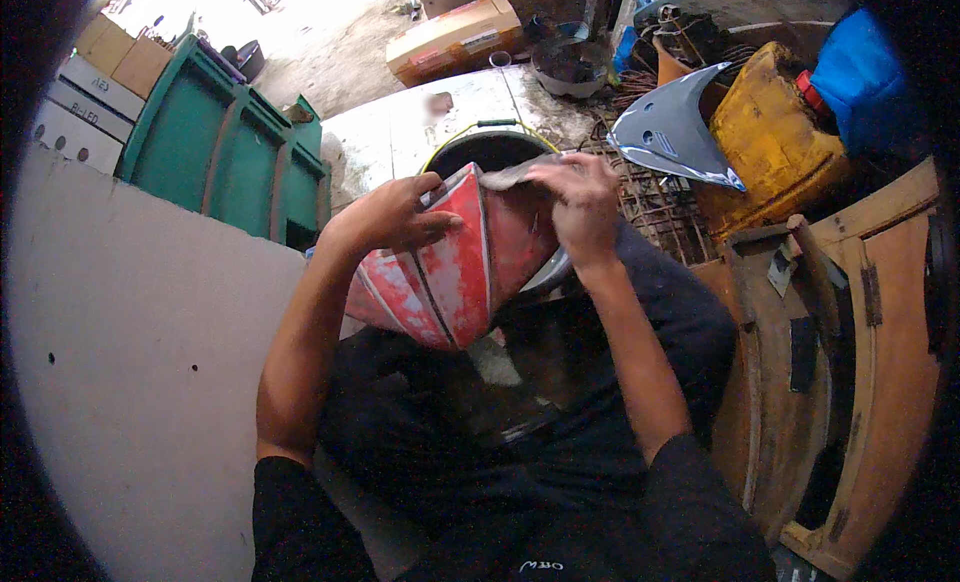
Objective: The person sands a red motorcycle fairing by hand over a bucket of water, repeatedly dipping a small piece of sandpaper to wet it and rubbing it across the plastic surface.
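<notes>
A red fairing panel (457, 267), probably from a motorcycle, with patchy whitish worn areas, lies tilted over my lap. My left hand (409, 216) grips its upper left edge, thumb on the red face. At the panel's upper right edge, my right hand (581, 199) pinches a thin grey sheet (517, 177), perhaps sandpaper; this hand is slightly blurred. Behind the panel stands a dark bucket (487, 150) with a yellow wire handle, its lower part hidden.
A grey body panel (667, 131) leans by a yellow jerrycan (772, 124) at right. Wooden frames (862, 342) stand nearer me. On the left are a pale wall (150, 319) and a green cabinet (217, 139). A cardboard box (454, 41) lies beyond the bucket.
</notes>
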The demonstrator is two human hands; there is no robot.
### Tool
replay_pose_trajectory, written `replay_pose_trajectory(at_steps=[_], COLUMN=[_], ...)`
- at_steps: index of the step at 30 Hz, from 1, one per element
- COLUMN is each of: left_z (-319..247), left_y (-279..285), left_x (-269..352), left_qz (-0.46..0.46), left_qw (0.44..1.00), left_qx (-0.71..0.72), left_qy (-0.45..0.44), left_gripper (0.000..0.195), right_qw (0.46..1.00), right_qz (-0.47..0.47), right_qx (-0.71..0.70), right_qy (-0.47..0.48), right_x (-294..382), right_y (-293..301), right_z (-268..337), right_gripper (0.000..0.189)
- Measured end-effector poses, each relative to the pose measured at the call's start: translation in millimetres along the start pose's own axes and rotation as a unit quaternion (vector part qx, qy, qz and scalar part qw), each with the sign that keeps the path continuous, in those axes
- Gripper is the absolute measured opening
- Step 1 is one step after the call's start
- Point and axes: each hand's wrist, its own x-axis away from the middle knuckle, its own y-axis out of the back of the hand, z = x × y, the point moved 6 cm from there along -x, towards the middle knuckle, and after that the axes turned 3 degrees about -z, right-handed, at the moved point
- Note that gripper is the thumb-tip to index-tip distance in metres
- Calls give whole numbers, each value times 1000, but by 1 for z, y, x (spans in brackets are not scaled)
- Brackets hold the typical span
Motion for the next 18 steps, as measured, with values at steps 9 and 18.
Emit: replay_pose_trajectory(at_steps=[9, 18], left_z=[-1, 4], left_y=[3, 0], left_x=[4, 1], left_qz=[-3, 17], left_qw=[1000, 1000], left_qx=[-18, -16], left_qy=[-1, 19], left_gripper=[53, 55], right_qw=[993, 999], right_qz=[62, 5], right_qx=[-65, -23], right_qy=[72, 30], right_x=[8, 15], right_y=[-7, -7], right_z=[20, 19], right_gripper=[25, 27])
